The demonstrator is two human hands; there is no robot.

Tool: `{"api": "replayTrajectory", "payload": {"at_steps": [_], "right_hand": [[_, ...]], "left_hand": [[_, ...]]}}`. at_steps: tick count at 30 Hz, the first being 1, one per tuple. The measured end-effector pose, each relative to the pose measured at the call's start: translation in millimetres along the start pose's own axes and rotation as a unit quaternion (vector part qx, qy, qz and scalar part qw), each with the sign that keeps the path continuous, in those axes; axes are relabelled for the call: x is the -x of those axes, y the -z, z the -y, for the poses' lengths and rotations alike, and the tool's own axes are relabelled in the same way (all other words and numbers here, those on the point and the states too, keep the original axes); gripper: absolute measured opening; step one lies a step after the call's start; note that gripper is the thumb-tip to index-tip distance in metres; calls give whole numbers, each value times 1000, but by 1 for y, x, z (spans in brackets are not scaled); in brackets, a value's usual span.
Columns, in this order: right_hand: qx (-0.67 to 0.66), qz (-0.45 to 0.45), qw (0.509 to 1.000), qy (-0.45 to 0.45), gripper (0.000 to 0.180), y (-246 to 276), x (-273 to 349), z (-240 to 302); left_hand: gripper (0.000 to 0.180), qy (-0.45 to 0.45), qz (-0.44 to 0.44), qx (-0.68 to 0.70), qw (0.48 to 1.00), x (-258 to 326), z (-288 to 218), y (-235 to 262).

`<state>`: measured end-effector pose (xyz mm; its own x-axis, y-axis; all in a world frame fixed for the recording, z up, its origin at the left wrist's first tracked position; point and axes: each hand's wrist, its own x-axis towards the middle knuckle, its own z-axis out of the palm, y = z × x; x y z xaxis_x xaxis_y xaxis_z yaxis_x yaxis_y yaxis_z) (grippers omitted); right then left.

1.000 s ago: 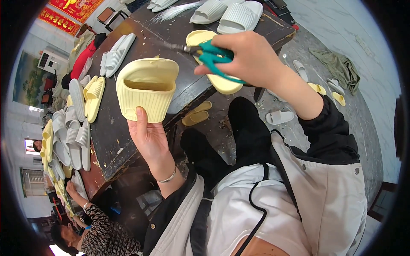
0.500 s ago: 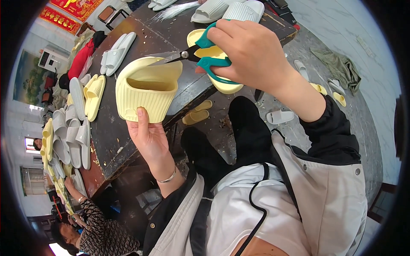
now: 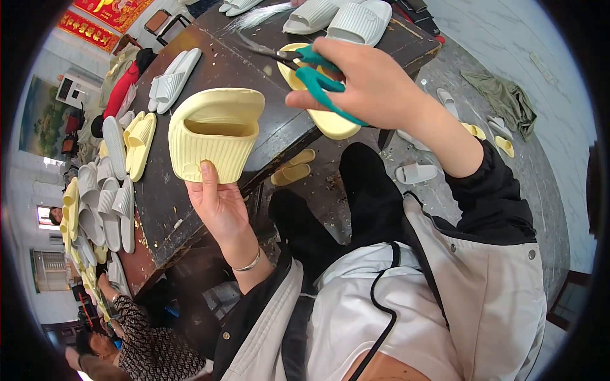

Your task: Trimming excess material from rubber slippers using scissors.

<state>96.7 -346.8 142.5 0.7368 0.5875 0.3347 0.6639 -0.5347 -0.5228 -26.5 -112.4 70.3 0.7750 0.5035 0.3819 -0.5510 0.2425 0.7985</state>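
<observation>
My left hand (image 3: 219, 206) grips a pale yellow slipper (image 3: 213, 155), thumb on its ribbed strap, holding it up over the table's near edge with its opening toward me. My right hand (image 3: 375, 82) is closed round the teal handles of a pair of scissors (image 3: 289, 57). The dark blades point left, apart from the held slipper and above its upper right; they are slightly blurred, so how far they part is hard to tell. Behind the scissors another yellow slipper (image 3: 340, 124) lies on the table, partly covered by my right hand.
The dark table (image 3: 210, 70) carries grey slippers (image 3: 175, 81) and a yellow pair (image 3: 140, 145). Many more slippers (image 3: 108, 209) pile up at left, where a co-worker (image 3: 152, 336) reaches in. Grey slippers (image 3: 359, 22) sit at the far edge; others (image 3: 416, 173) lie on the floor.
The scissors have moved up and away from the slipper's rim, where their blades were before. The held slipper has shifted slightly left, and its opening now faces me a little more.
</observation>
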Motion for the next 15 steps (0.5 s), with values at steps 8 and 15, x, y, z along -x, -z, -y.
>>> {"api": "replayTrajectory", "payload": {"at_steps": [8,15], "right_hand": [[208,-269,905,256,50,-11,-1,-2],[224,-235,920,222,46,-9,1,-5]], "left_hand": [[44,11,17,7,1000,1,0,1],[43,7,17,4,1000,2,2,1]]}}
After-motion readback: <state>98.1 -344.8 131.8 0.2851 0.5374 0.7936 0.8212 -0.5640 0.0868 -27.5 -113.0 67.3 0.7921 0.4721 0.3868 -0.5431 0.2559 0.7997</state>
